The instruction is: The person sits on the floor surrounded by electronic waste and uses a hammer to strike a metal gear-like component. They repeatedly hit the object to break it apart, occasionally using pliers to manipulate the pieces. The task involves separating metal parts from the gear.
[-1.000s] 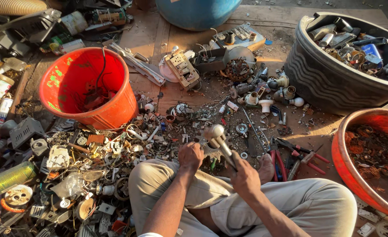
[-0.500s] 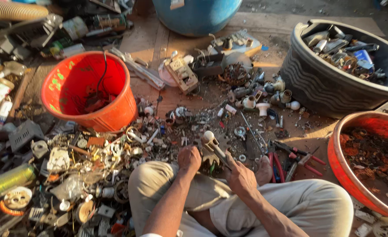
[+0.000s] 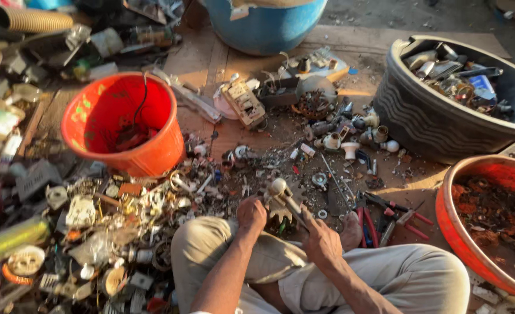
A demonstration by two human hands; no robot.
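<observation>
I sit cross-legged on the ground among scrap. My right hand (image 3: 320, 237) grips the handle of a metal hammer (image 3: 283, 193), whose round head is low above a toothed metal part (image 3: 279, 211) on the ground in front of my knees. My left hand (image 3: 250, 214) is closed beside that toothed part and seems to hold it or a small piece against it; what is under its fingers is hidden.
An orange bucket (image 3: 161, 152) with wires stands at the left, a blue barrel (image 3: 263, 29) at the top, a black tub (image 3: 420, 116) of metal scrap at the right, an orange basin (image 3: 452, 227) of rusty bits lower right. Red-handled pliers (image 3: 397, 212) lie by my foot; loose scrap covers the left.
The hammer has come down from a raised position toward the toothed part. My left hand stays in place. The view has shifted slightly downward.
</observation>
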